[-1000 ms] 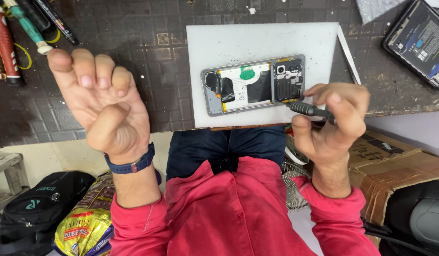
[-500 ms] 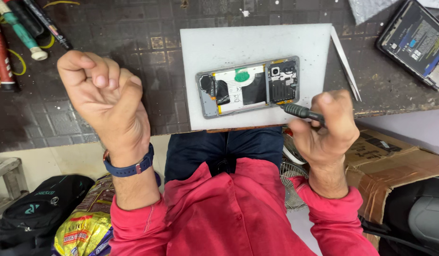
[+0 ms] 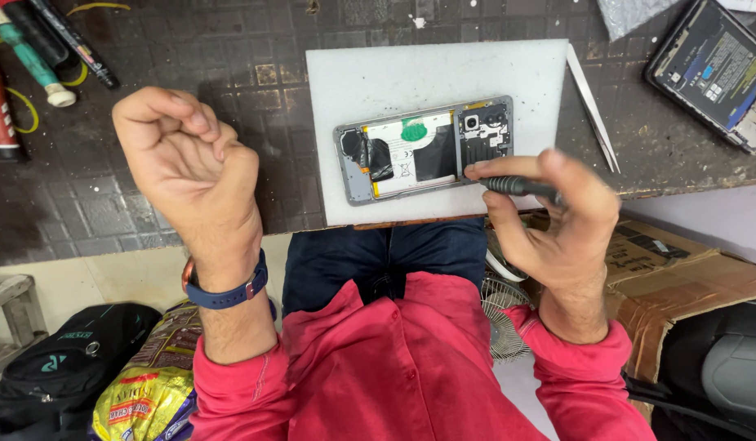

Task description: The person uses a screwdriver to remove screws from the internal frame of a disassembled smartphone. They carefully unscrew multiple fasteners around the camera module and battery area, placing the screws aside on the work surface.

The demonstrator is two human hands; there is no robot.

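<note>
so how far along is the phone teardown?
Done: the phone lies on the white mat with its back cover off, insides showing. In hand: the right hand holds a screwdriver at the camera end. The left hand is a fist, off the phone. Left: the inner plates and battery sit in place.

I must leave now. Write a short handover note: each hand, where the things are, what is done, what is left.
Left hand: closed fist, raised over the dark mat, holding nothing visible.
Right hand: grips a black screwdriver, tip at the opened phone, near its camera end.
The phone lies on the white pad, back cover already off; tweezers lie right of the pad.
Left: the inner plates are still mounted.
</note>
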